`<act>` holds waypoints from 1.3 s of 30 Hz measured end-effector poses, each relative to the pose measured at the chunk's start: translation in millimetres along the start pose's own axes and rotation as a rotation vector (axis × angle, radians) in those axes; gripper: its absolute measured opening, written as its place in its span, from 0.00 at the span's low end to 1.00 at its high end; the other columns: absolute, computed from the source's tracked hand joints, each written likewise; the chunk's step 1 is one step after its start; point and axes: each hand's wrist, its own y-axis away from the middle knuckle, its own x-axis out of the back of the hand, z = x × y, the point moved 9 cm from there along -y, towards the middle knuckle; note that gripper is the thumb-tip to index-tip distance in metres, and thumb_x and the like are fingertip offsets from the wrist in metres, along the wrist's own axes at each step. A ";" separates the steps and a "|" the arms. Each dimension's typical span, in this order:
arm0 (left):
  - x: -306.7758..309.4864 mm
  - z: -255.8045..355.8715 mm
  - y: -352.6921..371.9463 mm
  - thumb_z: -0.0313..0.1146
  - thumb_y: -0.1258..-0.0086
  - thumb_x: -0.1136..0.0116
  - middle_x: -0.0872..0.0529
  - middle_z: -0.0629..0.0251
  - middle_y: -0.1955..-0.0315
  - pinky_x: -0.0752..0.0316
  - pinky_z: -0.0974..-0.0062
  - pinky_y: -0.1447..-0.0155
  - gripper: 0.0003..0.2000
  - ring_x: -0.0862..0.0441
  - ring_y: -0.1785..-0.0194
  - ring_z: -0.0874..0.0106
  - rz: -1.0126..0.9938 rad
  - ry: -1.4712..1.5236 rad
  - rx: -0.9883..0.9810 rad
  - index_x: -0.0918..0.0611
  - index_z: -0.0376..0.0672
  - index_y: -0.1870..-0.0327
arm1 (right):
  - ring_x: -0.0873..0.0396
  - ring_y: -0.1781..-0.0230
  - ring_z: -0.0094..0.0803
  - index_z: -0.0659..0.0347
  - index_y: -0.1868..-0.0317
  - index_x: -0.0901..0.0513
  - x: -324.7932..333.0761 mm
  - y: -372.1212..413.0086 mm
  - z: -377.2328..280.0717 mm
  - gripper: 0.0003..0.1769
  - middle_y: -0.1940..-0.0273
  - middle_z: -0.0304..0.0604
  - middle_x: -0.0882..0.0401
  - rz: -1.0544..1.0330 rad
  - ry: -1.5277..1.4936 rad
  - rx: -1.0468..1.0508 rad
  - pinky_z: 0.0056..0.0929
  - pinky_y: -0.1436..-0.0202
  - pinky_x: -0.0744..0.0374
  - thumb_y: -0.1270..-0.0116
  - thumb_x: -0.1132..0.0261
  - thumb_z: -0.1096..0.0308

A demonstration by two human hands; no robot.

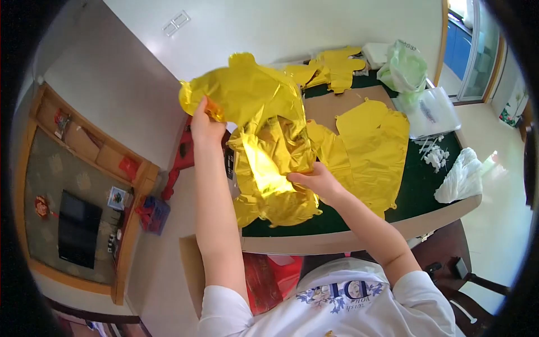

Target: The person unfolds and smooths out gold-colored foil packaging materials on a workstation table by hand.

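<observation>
A shiny, flat gold foil balloon (250, 92), creased and slack, is stretched between my two hands above the table. My left hand (209, 126) is closed on its upper left part, where the foil folds over and glints orange. Lower down on the right, my right hand (320, 182) pinches the crumpled foil, thumb on top and fingers hidden underneath. Just beyond the right hand, more flat gold foil balloons (373, 151) lie on the table, partly over a brown cardboard sheet (348, 104). Another batch of gold foil pieces (334, 64) rests at the table's back edge.
The table has a dark green top (337, 227). Along its right side are a pale green plastic bag (403, 67), clear plastic packets (432, 115), small white pieces (435, 156) and a crumpled white bag (460, 177). A dark wooden chair (449, 247) stands at the lower right.
</observation>
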 end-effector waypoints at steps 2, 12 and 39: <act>24.4 -36.1 7.1 0.38 0.24 0.53 0.22 0.59 0.45 0.32 0.53 0.35 0.15 0.26 0.41 0.60 -0.114 -0.008 0.082 0.26 0.42 0.43 | 0.20 0.65 0.23 0.69 0.53 0.20 20.5 9.9 22.6 0.16 0.61 0.39 0.17 0.037 -0.031 -0.111 0.21 0.62 0.23 0.38 0.31 0.68; 186.0 -153.6 148.2 0.40 0.29 0.44 0.24 0.54 0.44 0.33 0.67 0.34 0.30 0.27 0.39 0.64 0.017 -0.483 0.154 0.38 0.35 0.32 | 0.27 0.74 0.20 0.69 0.57 0.22 70.0 33.1 105.5 0.13 0.73 0.36 0.22 0.124 0.268 -0.267 0.21 0.71 0.29 0.38 0.34 0.69; 247.8 -236.8 341.1 0.33 0.28 0.47 0.15 0.56 0.62 0.18 0.70 0.53 0.14 0.15 0.60 0.68 0.001 -0.395 0.756 0.21 0.30 0.52 | 0.19 0.76 0.29 0.66 0.44 0.32 109.2 43.9 68.4 0.19 0.70 0.47 0.18 0.243 0.373 -0.300 0.26 0.73 0.20 0.32 0.39 0.71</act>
